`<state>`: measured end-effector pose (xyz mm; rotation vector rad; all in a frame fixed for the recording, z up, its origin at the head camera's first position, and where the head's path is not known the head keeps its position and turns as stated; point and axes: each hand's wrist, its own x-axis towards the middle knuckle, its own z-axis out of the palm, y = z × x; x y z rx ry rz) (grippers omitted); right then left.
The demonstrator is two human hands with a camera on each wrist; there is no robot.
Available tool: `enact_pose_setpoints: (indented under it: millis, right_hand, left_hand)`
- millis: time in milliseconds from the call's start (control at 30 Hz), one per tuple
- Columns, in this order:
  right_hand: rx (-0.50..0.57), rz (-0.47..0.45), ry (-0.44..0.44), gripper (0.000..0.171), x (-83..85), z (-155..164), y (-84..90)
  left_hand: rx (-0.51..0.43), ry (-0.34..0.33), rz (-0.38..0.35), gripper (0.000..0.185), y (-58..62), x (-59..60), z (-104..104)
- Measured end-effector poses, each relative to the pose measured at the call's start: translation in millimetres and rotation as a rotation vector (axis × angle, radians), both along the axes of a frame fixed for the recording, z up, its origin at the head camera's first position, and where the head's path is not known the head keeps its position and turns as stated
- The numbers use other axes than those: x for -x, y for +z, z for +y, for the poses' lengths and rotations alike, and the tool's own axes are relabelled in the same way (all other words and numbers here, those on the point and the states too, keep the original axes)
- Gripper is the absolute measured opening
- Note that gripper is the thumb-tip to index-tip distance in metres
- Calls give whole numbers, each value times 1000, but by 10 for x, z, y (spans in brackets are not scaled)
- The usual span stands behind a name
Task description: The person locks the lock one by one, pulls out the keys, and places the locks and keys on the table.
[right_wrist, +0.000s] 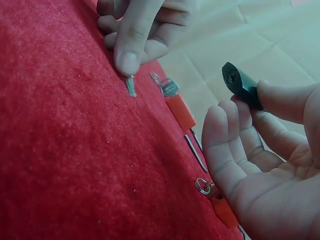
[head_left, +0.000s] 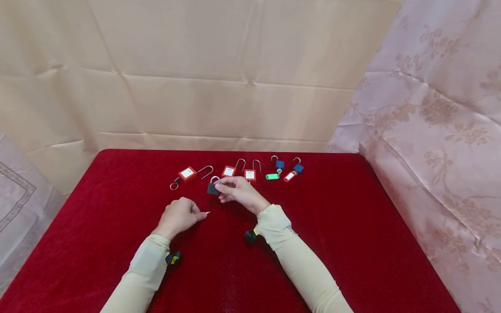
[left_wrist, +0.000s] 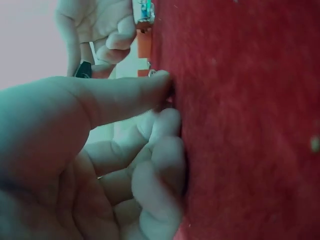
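My right fingers (right_wrist: 280,107) pinch black padlock (head_left: 212,188) just above red desk (head_left: 352,243); my left fingers (head_left: 194,211) curled, pinching small key (right_wrist: 130,85) against desk, near padlock's left.

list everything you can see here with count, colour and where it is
dark padlock: 1, dark grey with silver shackle, held off the cloth in the right hand
key: 1, silver, at the left hand's fingertips on the cloth
red padlocks: 3, red with white labels, shackles open, in a row behind the hands
blue padlocks: 2, blue, at the right end of the row
key tags: 2, one green, one red and white, by the blue padlocks
table cloth: 1, deep red, covers the table
backdrop sheets: beige behind, pink floral at right
left hand: 1, fingers curled, pinching the key
right hand: 1, gripping the dark padlock
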<state>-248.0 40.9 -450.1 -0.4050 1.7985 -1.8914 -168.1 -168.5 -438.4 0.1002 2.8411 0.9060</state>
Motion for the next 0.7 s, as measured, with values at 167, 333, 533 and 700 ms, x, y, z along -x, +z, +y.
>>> enact_pose_setpoints:
  millis: [167, 333, 533, 700]
  right_hand:
    - [-1, 2, -2, 28, -2, -6, 3]
    - [-12, 2, -3, 29, -1, -20, -10]
    - [-33, 5, -7, 30, 2, -30, -19]
    - [-40, 8, -2, 30, 2, -40, -29]
  left_hand:
    - [63, 5, 3, 40, 17, -18, 6]
    - [41, -13, 11, 30, 50, 8, -19]
    - [-109, -48, 95, 22, 171, 109, -53]
    - [-248, -63, 139, 33, 240, 207, -61]
